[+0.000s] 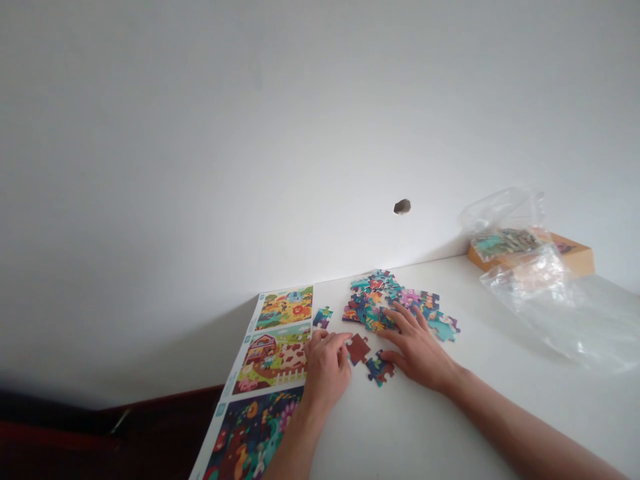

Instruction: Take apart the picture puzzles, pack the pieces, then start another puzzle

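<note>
My left hand (328, 365) is curled, its index finger and thumb at the left edge of a brown puzzle piece (359, 349) on the table. My right hand (416, 345) has its fingers spread over the near side of a heap of colourful puzzle pieces (375, 293). Beside its thumb lies a dark blue patterned puzzle piece (381, 369). Another puzzle piece (323, 317) rests beyond my left hand, against the picture sheet. A printed picture sheet (280, 357) with animal scenes lies under and left of my left forearm, which covers part of it.
The white table (400, 433) meets a white wall with a small hole (402, 207). At the back right stands a yellow-orange box (580, 257). Clear plastic bags (555, 313), one with printed contents, lie over and in front of it. Left of the table is a dark red surface (165, 427).
</note>
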A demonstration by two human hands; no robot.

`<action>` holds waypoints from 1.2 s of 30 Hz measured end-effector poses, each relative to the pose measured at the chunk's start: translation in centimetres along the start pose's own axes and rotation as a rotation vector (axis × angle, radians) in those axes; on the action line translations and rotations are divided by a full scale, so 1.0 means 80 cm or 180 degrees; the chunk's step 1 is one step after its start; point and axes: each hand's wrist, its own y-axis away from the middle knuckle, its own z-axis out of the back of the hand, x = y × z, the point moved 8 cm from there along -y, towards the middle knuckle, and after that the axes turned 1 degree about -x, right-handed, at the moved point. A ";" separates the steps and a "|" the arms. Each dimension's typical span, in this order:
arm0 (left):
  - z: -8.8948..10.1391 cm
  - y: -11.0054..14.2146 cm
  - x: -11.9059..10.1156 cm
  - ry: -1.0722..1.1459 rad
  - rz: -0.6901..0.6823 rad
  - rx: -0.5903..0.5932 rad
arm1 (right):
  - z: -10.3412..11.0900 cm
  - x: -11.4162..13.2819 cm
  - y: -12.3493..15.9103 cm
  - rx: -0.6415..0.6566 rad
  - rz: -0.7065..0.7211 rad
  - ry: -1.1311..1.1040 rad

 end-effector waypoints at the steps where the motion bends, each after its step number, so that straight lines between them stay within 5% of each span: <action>1: 0.000 0.000 0.002 0.0014 0.0009 -0.0024 | 0.001 -0.001 0.000 -0.0045 -0.0001 0.0006; 7: 0.003 -0.002 0.012 -0.0084 -0.0010 -0.0287 | 0.011 -0.005 0.000 -0.0307 0.0068 0.0085; 22: -0.003 -0.001 -0.001 0.0198 -0.0204 0.0030 | 0.025 0.021 0.008 0.0361 0.0493 -0.0483; 36: -0.016 0.004 -0.005 0.0790 -0.0231 0.0405 | 0.025 0.005 0.009 0.0253 0.0454 -0.0374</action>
